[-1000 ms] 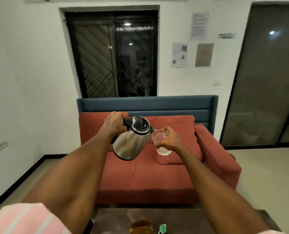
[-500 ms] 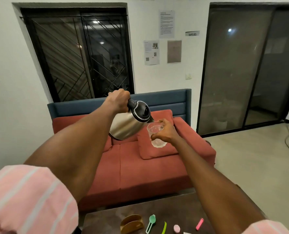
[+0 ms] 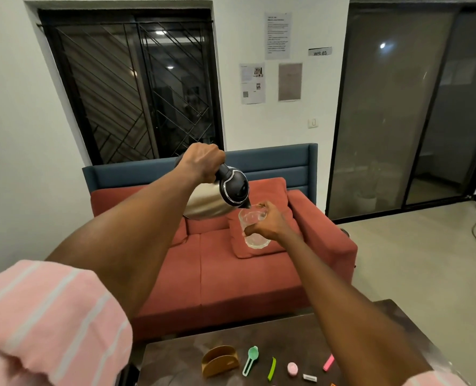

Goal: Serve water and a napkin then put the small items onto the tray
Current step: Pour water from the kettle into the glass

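**Kettle tipped over glass, held mid-air above the sofa**

Left hand (image 3: 202,162) wrapped around the black handle of a steel kettle (image 3: 217,197); kettle tilted, spout down and to the right, its tip at the rim of the glass (image 3: 254,226). Right hand (image 3: 270,222) grips the clear glass from the right side, fingers curled round its middle; glass roughly upright, water visible in the lower part. Both held out in front of the person, over the red sofa (image 3: 231,274) and its cushion.

Dark worktop (image 3: 300,335) at bottom of view, well below the hands. On it, left to right: a brown napkin holder (image 3: 220,360), a green spoon-like scoop (image 3: 250,359), a lime green strip (image 3: 272,368), a round pink piece (image 3: 292,368), a small white block (image 3: 309,377), a pink stick (image 3: 328,362) partly behind the right forearm. All lie apart from each other.

Pink striped sleeve (image 3: 50,321) fills the lower left corner.
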Demonstrator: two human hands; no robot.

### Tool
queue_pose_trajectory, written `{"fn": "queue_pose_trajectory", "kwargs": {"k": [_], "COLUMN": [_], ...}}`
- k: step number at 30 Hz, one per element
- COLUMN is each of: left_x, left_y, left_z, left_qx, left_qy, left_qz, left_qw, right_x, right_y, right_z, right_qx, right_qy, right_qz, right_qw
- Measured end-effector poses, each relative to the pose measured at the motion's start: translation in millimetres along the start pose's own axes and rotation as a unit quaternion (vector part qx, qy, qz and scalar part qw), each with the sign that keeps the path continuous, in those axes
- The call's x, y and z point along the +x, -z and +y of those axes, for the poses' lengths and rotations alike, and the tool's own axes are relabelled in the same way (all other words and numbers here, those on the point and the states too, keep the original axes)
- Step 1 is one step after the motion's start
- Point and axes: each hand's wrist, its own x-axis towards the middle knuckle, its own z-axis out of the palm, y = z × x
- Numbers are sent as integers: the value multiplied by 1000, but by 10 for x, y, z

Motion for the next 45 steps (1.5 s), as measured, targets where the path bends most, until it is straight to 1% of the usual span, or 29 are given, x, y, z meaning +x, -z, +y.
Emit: {"fn": "queue_pose_trajectory", "kwargs": {"k": [5,10,33,45], "left_x": [-56,-96,-335,-424], "left_y": [57,62,-51,-171], "left_z": [-67,-110,-210,-351], "left_qx": [40,54,85,91], "left_qy": [-16,-22,-10,-3], "left_qz": [-7,-10,-10,-9], "left_qw": [999,998,996,996], "right_x": [-15,-25,-73,-90], "right_y": [-120,-211,-435,-607], "right_z": [-5,-41,-113,-163], "right_qx": [13,15,7,-1], "right_qy": [5,10,26,27], "right_qz": [-6,-14,-13,-25], "right_qw": [1000,1000,1000,999]}}
